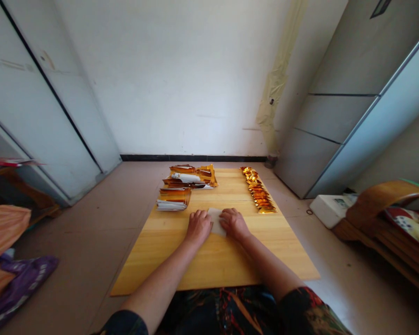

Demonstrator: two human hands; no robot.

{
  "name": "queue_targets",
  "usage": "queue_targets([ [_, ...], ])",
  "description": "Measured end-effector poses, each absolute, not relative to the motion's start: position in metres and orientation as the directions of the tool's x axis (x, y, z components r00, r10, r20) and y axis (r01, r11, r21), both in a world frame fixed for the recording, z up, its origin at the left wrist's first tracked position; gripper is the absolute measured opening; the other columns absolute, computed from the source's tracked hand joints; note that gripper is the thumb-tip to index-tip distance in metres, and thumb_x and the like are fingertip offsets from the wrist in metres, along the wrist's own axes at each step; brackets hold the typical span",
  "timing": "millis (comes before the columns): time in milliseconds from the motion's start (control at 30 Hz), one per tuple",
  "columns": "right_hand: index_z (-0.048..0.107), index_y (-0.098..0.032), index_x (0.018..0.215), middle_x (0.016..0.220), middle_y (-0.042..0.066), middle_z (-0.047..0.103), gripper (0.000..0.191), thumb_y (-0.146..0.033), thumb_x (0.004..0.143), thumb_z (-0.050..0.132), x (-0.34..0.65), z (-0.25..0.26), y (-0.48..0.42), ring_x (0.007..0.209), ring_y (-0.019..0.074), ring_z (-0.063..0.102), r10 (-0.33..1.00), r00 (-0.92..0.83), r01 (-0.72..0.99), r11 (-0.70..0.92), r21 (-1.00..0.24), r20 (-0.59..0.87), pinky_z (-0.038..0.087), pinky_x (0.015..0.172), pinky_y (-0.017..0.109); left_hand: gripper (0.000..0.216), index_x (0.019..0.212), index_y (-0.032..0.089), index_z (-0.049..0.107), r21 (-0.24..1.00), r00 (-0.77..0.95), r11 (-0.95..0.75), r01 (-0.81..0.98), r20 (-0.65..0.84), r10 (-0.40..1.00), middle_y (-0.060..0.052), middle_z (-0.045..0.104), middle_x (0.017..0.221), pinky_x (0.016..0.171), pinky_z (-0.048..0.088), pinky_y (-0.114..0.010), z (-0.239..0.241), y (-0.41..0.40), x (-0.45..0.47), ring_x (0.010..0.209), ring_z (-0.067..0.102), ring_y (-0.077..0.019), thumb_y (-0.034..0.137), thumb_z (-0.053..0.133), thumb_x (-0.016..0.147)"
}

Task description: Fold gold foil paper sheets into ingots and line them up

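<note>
Both hands are down flat on one white sheet [216, 220] near the middle of the board [216, 265]. The left hand [198, 227] covers the sheet's left edge and the right hand [233, 223] sits on its right edge, so only a strip of paper shows between them. Fingers are curled over and pressing on it, not gripping or lifting it, as far as I can see.

Past the left hand there's a small stack [173, 198] of gold and white sheets, and behind that a messier pile [192, 177] of the same stuff, so two heaps on that side. To the right, one row [259, 190] of folded gold pieces runs away from the person along the board's far right part. I'd say roughly ten of them, but they overlap and are too small to count properly.

The board lies on the floor [91, 232]. A purple bag [21, 284] sits off to the left and a wooden chair [387, 209] to the right.
</note>
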State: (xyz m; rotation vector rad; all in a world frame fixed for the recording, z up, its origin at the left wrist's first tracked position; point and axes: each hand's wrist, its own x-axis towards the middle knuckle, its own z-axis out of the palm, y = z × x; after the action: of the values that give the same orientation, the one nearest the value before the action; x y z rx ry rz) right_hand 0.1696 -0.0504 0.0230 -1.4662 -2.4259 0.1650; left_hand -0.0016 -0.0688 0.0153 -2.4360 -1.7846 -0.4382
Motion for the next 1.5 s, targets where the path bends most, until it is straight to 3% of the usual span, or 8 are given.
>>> queue_targets([
  [167, 0.059, -0.023, 0.112, 0.111, 0.007, 0.061, 0.034, -0.035, 0.081, 0.057, 0.165, 0.032, -0.036, 0.106, 0.0223, 0.05, 0.972, -0.217, 0.947, 0.231, -0.222, 0.086, 0.039, 0.083, 0.033, 0.016, 0.084, 0.02, 0.065, 0.061, 0.299, -0.335, 0.94, 0.322, 0.898, -0.007, 0.062, 0.089, 0.079, 0.033, -0.038, 0.011, -0.072, -0.004, 0.092, 0.052, -0.0227, 0.023, 0.05, 0.087],
  [367, 0.063, -0.022, 0.103, 0.109, 0.009, 0.061, 0.032, -0.038, 0.075, 0.061, 0.151, 0.043, -0.033, 0.106, 0.0243, 0.052, 0.987, -0.159, 0.973, 0.154, -0.17, -0.016, 0.04, 0.081, 0.036, 0.021, 0.083, 0.023, 0.067, 0.099, 0.296, -0.35, 0.931, 0.355, 0.887, -0.007, 0.062, 0.084, 0.083, 0.029, -0.041, 0.013, -0.079, -0.004, 0.089, 0.052, -0.022, 0.025, 0.047, 0.089],
  [633, 0.064, -0.027, 0.1, 0.105, 0.006, 0.066, 0.031, -0.037, 0.071, 0.064, 0.145, 0.046, -0.02, 0.1, 0.0231, 0.057, 0.983, -0.081, 0.972, 0.041, -0.23, -0.165, 0.039, 0.083, 0.038, 0.019, 0.094, 0.03, 0.068, 0.157, 0.286, -0.363, 0.919, 0.372, 0.883, -0.005, 0.061, 0.092, 0.096, 0.022, -0.051, 0.017, -0.087, -0.006, 0.095, 0.051, -0.0233, 0.027, 0.052, 0.084],
  [967, 0.064, -0.023, 0.095, 0.102, 0.006, 0.065, 0.021, -0.021, 0.076, 0.055, 0.142, 0.043, -0.017, 0.093, 0.0183, 0.059, 0.969, -0.219, 0.945, 0.182, -0.271, -0.112, 0.04, 0.073, 0.026, 0.021, 0.098, 0.032, 0.068, 0.185, 0.273, -0.35, 0.919, 0.343, 0.899, -0.006, 0.06, 0.096, 0.098, 0.022, -0.051, 0.014, -0.086, -0.006, 0.098, 0.049, -0.0235, 0.028, 0.054, 0.084],
  [1167, 0.054, -0.023, 0.12, 0.092, 0.0, 0.068, 0.056, -0.017, 0.065, 0.068, 0.15, 0.042, -0.011, 0.081, 0.0132, 0.062, 0.983, -0.151, 0.862, 0.077, -0.501, -0.108, 0.042, 0.066, 0.02, 0.023, 0.1, 0.032, 0.068, 0.189, 0.272, -0.349, 0.918, 0.339, 0.9, -0.006, 0.06, 0.096, 0.097, 0.023, -0.05, 0.013, -0.086, -0.006, 0.099, 0.049, -0.0237, 0.026, 0.053, 0.084],
  [1233, 0.056, -0.022, 0.118, 0.091, 0.0, 0.067, 0.056, -0.015, 0.064, 0.068, 0.153, 0.039, -0.009, 0.08, 0.0125, 0.062, 0.987, -0.124, 0.84, 0.05, -0.54, -0.102, 0.042, 0.065, 0.019, 0.023, 0.1, 0.032, 0.068, 0.196, 0.271, -0.35, 0.916, 0.339, 0.901, -0.006, 0.06, 0.096, 0.096, 0.024, -0.048, 0.013, -0.086, -0.007, 0.099, 0.049, -0.0237, 0.027, 0.053, 0.083],
  [1333, 0.063, -0.022, 0.107, 0.09, -0.001, 0.067, 0.043, -0.014, 0.065, 0.066, 0.154, 0.037, -0.011, 0.081, 0.0131, 0.061, 0.982, -0.164, 0.862, 0.096, -0.498, -0.094, 0.042, 0.066, 0.019, 0.023, 0.099, 0.032, 0.069, 0.209, 0.265, -0.347, 0.914, 0.34, 0.902, -0.006, 0.059, 0.096, 0.095, 0.025, -0.046, 0.013, -0.085, -0.007, 0.099, 0.049, -0.023, 0.027, 0.053, 0.084],
  [1500, 0.067, -0.023, 0.097, 0.095, 0.002, 0.066, 0.027, -0.014, 0.075, 0.055, 0.15, 0.035, -0.028, 0.088, 0.0149, 0.059, 0.943, -0.334, 0.901, 0.319, -0.295, 0.0, 0.04, 0.073, 0.021, 0.022, 0.1, 0.032, 0.069, 0.204, 0.268, -0.347, 0.915, 0.332, 0.904, -0.006, 0.059, 0.096, 0.09, 0.028, -0.043, 0.015, -0.084, -0.007, 0.099, 0.049, -0.0231, 0.029, 0.053, 0.084],
])
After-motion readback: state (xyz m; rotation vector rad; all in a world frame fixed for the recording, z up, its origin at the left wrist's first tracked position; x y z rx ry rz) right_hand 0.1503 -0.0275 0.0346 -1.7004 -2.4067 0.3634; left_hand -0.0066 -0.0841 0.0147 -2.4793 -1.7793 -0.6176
